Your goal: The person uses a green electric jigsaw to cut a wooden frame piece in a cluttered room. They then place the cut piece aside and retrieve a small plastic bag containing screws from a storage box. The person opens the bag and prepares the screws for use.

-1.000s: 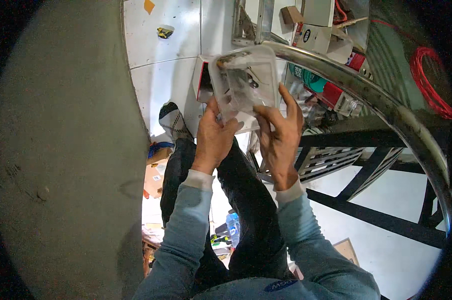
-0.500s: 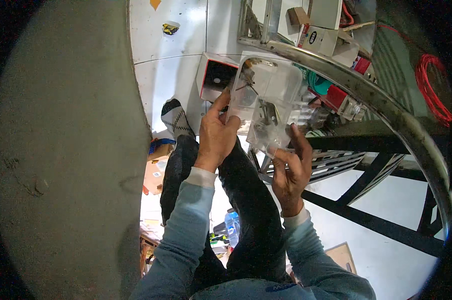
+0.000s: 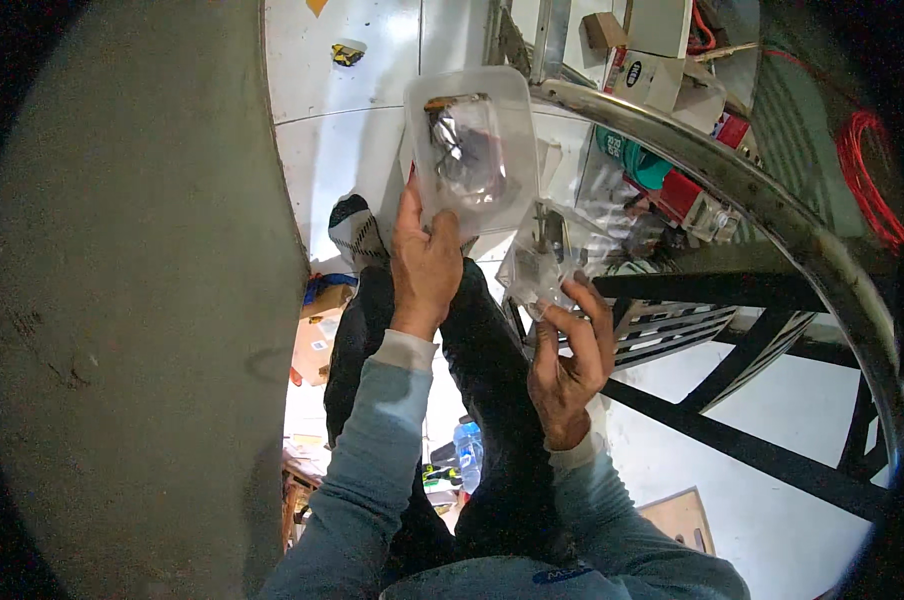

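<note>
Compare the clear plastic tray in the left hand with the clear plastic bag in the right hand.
The clear plastic tray is rigid, with rounded corners and a moulded shape; the clear plastic bag is soft and crinkled. The tray is the larger and is held higher by the left hand; the bag sits lower, pinched by the right hand. Both are see-through, with small dark parts inside.

Pale tiled floor (image 3: 357,120) carries a yellow-black scrap (image 3: 348,54) near the top, cardboard pieces (image 3: 315,340) and a plastic bottle (image 3: 469,462) lower down, cardboard boxes (image 3: 662,75) by the black metal frame (image 3: 732,440).
</note>
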A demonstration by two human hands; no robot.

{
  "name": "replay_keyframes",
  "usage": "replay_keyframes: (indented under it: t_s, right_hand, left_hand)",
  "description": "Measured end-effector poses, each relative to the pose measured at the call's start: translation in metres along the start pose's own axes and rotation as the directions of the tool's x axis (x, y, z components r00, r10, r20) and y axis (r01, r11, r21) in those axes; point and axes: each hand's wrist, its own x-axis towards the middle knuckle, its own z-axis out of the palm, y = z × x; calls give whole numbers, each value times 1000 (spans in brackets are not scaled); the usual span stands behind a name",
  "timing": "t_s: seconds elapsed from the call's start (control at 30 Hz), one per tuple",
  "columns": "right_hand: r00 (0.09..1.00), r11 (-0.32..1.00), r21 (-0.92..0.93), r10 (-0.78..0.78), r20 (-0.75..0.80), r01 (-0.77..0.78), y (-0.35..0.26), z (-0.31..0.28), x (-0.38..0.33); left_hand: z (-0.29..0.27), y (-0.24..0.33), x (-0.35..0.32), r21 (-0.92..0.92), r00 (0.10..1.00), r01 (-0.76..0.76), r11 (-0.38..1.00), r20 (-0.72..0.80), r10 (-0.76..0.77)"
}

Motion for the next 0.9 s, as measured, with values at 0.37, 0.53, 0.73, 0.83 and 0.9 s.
replay_keyframes:
  t_s: [0.37, 0.53, 0.73, 0.83, 0.9]
  right_hand:
    - [988, 983, -105, 142, -56, -147, 107, 91, 28]
    - [983, 942, -282, 185, -12, -181, 183, 141, 44]
    - [967, 878, -425, 252, 19, -220, 222, 174, 55]
    - [975, 896, -396, 221, 8, -199, 221, 175, 58]
    - [975, 897, -392, 223, 0, -205, 222, 175, 59]
  left_hand:
    - [-22, 3, 15, -40, 958, -142, 989, -259, 127]
    - [-20, 5, 13, -82, 973, -145, 986, -194, 127]
    - [-30, 6, 14, -101, 991, -33, 994, -135, 19]
    - [-31, 5, 15, -127, 991, -23, 992, -135, 6]
    - [-31, 5, 15, -108, 993, -6, 994, -116, -6]
